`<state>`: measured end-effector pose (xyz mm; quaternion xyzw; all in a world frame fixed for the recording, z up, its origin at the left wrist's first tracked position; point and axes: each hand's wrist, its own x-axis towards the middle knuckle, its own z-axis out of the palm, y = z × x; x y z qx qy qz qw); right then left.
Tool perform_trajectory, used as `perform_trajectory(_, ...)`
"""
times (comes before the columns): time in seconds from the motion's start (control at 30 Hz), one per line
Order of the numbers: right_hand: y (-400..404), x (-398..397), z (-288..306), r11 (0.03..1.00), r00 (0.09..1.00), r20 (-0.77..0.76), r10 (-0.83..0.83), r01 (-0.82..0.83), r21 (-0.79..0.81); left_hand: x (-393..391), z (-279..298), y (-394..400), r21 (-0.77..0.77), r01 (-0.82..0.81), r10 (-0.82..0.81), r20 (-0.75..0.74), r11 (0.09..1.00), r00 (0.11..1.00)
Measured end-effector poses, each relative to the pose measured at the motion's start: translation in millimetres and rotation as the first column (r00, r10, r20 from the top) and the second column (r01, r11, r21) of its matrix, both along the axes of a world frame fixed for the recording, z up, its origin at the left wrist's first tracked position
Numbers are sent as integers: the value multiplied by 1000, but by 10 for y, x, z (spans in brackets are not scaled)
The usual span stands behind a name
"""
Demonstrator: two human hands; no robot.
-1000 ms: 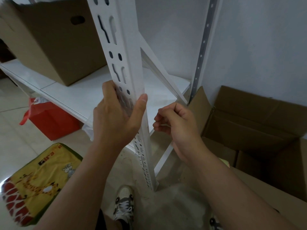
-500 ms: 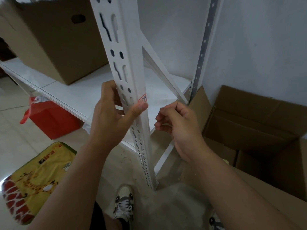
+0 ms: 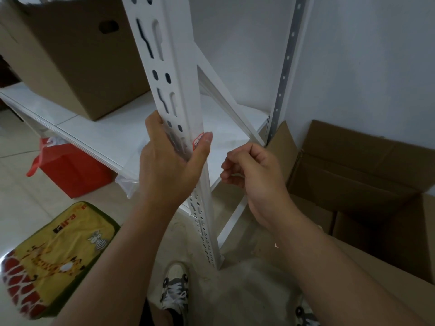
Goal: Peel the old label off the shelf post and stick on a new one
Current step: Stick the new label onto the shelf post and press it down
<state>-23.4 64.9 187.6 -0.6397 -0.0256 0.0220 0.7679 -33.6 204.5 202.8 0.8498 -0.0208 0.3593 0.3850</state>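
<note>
Under the left hand's (image 3: 168, 161) thumb, label (image 3: 197, 142) (red-edged) on post (image 3: 174, 74).

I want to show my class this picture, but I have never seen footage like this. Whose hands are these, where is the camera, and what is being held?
There is no machine here: a person wears a wide-angle camera on the head, so you look down along both arms. The left hand grips a white slotted shelf post, its thumb resting beside a small red and white label on the post's edge. The right hand is apart from the post with its fingers curled; something thin and pale may be pinched there, but I cannot tell. On the white shelf stands a cardboard box. On the floor are a red bag, a yellow giraffe-print mat and an open carton. The person's shoe shows below.
</note>
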Motion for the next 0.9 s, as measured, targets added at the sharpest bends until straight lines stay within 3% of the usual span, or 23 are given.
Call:
perform_trajectory(0.47,-63,-24,4,999,1000,5,1,-1,-52,-3,23,-113,-33,-107,108,9,994,994)
perform_trajectory(0.9,-4,-31,-1,999,1000,-4,8,-9,-53,15,-68,-1,-21,20,-19,46,1000,999)
